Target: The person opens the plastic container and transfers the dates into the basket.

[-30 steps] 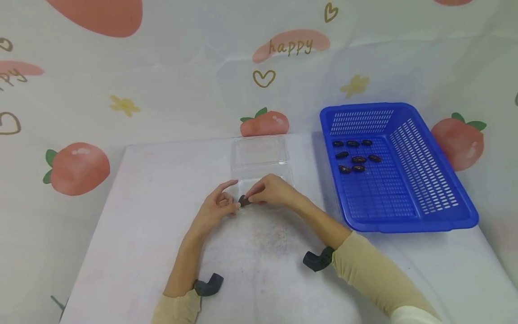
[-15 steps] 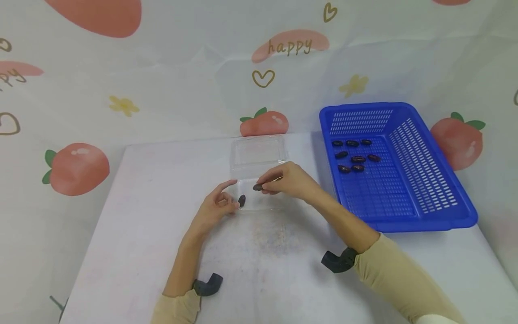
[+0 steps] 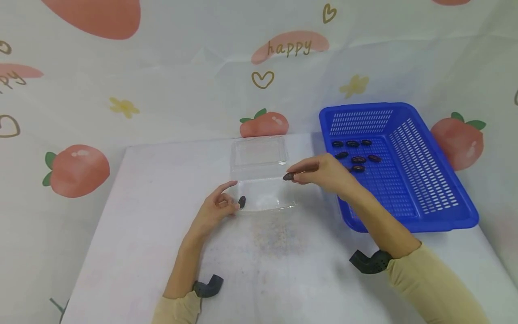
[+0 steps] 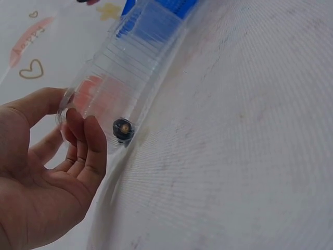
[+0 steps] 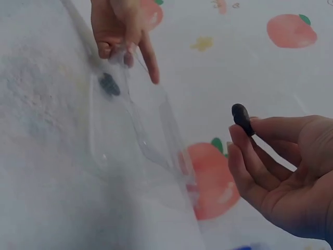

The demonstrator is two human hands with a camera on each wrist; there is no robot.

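A clear hinged plastic box (image 3: pixel 269 193) lies with its lid folded back on the white table. My left hand (image 3: pixel 214 209) grips the box's left side near the front corner, forefinger stretched along the edge. One dark date (image 3: pixel 242 201) lies inside the box, close to the left fingertips; its end shows through the plastic in the left wrist view. Raised above the box's right back corner, my right hand (image 3: pixel 323 174) pinches another date (image 5: pixel 241 119) between thumb and fingertips.
A blue slotted basket (image 3: pixel 408 226) stands on the right of the table, holding several dates (image 3: pixel 358 159) toward its back left. A printed cloth (image 3: pixel 194 76) hangs behind the table. Black curved mounts (image 3: pixel 208 286) sit on both wrists.
My right hand has lifted away from the box's left end, moving right and back with its date. The other date stays inside the box. My left hand has kept its place.
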